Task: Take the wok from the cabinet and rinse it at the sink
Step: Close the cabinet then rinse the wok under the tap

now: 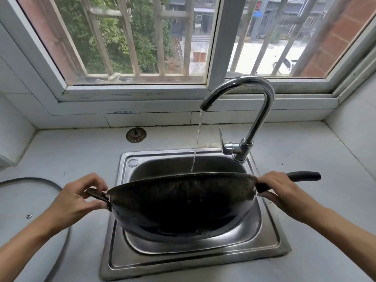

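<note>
Gripping blackened wok [179,202] tilted over sink [270,237], left hand [75,202] on loop, right hand [284,192] on handle

Left hand [76,197] & right hand [281,192]: bare, forearms bare too, no sleeves/jewellery visible.

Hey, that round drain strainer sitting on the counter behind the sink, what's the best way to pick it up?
Pinch the small raised knob at the centre of the strainer, coming straight down from above. It lies flat on the counter, so its thin rim gives fingers little to catch.
</note>
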Tool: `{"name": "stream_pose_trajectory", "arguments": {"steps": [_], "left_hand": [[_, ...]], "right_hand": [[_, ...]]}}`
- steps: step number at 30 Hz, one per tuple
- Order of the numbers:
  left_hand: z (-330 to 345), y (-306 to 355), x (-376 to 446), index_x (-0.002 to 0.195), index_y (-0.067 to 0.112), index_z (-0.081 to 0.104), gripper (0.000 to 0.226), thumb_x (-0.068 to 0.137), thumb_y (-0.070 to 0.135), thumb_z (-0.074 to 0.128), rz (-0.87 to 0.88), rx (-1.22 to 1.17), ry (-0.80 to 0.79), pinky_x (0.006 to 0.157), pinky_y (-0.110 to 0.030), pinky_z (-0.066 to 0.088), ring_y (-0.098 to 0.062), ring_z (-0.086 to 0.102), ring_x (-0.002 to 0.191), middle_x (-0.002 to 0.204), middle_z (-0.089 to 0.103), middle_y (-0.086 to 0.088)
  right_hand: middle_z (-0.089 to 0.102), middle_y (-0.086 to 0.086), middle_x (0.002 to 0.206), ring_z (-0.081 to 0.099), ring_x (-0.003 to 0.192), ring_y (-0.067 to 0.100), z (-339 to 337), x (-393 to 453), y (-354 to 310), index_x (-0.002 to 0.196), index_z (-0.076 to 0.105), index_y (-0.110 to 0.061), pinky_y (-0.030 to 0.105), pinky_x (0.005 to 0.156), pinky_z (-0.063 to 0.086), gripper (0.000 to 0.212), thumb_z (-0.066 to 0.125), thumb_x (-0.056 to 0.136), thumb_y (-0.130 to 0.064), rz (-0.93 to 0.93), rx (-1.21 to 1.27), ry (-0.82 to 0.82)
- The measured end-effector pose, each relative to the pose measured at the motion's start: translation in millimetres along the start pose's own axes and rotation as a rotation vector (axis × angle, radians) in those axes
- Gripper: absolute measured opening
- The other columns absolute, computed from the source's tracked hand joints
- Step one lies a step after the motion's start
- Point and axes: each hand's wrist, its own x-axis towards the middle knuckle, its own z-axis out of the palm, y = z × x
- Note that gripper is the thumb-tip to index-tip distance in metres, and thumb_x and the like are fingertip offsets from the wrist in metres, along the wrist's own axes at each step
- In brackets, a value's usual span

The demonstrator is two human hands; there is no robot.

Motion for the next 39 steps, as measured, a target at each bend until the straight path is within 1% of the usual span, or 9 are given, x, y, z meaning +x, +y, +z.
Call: {"name": "stream_pose_trajectory", "arguments": {"steps": [3,8,15,17,22,24,28,36,39], "left_hand": [[2.5,-10.4,0.9,0.078,0.015,0.060,0.037,0.053,0.033,0.080,-0.036,-0.080,0.041,0.069,-0.039,0.054,-0.033,0.065,0.073,0.081,0.064,-0.014],[7.2,-9.1,3.6,0.087,0.014,0.066,0.032,0.065,0.034,0.078,-0.006,-0.137,0.127,0.078,-0.031,0.055,-0.031,0.064,0.082,0.088,0.066,-0.019],[14.6,-4.6,9.9,0.088,0.017,0.063,0.029,0.069,0.032,0.079,-0.016,-0.135,0.217,0.088,-0.052,0.052,-0.032,0.067,0.085,0.084,0.070,-0.012],[17.3,-4.5,13.2,0.088,0.016,0.063,0.023,0.072,0.027,0.076,-0.014,-0.119,0.239,0.088,-0.049,0.053,-0.031,0.067,0.083,0.084,0.069,-0.012],[19.8,1.9,17.8,0.089,0.016,0.062,0.024,0.081,0.031,0.078,0.013,-0.080,0.315,0.078,-0.023,0.053,-0.031,0.063,0.087,0.083,0.065,-0.005],[18.7,5.7,19.2,0.088,0.023,0.062,0.022,0.080,0.036,0.078,0.035,-0.065,0.348,0.077,-0.028,0.055,-0.026,0.062,0.085,0.083,0.064,0.000],[13.6,6.1,20.2,0.089,0.029,0.060,0.022,0.079,0.032,0.080,0.033,-0.058,0.346,0.082,-0.056,0.055,-0.021,0.062,0.085,0.085,0.063,0.003],[11.6,2.3,31.5,0.094,0.025,0.062,0.032,0.068,0.028,0.079,-0.074,-0.088,0.344,0.090,-0.051,0.053,-0.020,0.066,0.085,0.086,0.070,-0.002],[14.1,1.0,37.9,0.088,0.017,0.064,0.028,0.067,0.028,0.079,-0.100,-0.110,0.340,0.089,-0.052,0.052,-0.024,0.066,0.082,0.080,0.069,-0.003]], "right_hand": [[0.055,-0.007,0.104,0.050,0.091,0.010,0.0,4.7,0.4,0.108,0.053,-0.022,0.026,0.085,0.042,0.026,0.045,0.092,-0.041,0.022,0.003,-0.022],[0.053,-0.012,0.108,0.053,0.090,0.010,-0.2,3.1,5.8,0.108,0.054,-0.026,0.027,0.083,0.046,0.026,0.046,0.091,-0.044,0.067,0.018,-0.056],[0.057,-0.011,0.108,0.058,0.094,0.015,-0.7,4.2,9.3,0.111,0.054,-0.025,0.026,0.085,0.042,0.032,0.044,0.088,-0.046,0.136,-0.012,-0.064],[0.058,-0.010,0.108,0.057,0.096,0.017,-0.2,5.7,10.6,0.111,0.057,-0.022,0.028,0.087,0.042,0.036,0.044,0.089,-0.047,0.149,-0.026,-0.050],[0.058,-0.007,0.106,0.055,0.097,0.016,0.5,10.6,9.1,0.109,0.059,-0.017,0.030,0.086,0.041,0.038,0.042,0.092,-0.046,0.111,-0.042,-0.045],[0.057,-0.008,0.106,0.055,0.097,0.016,0.7,11.3,7.9,0.109,0.058,-0.019,0.029,0.086,0.041,0.034,0.044,0.091,-0.044,0.112,-0.024,-0.059],[0.056,-0.009,0.107,0.054,0.098,0.013,4.1,14.3,6.3,0.111,0.056,-0.022,0.029,0.087,0.041,0.031,0.045,0.090,-0.042,0.111,0.006,-0.058],[0.056,-0.009,0.108,0.054,0.099,0.012,9.5,14.7,14.0,0.112,0.055,-0.022,0.028,0.088,0.041,0.032,0.047,0.089,-0.042,0.143,0.023,-0.071],[0.056,-0.011,0.108,0.055,0.099,0.013,10.7,13.9,18.2,0.113,0.054,-0.024,0.029,0.088,0.041,0.027,0.064,0.088,-0.026,0.165,0.031,-0.076]]}}
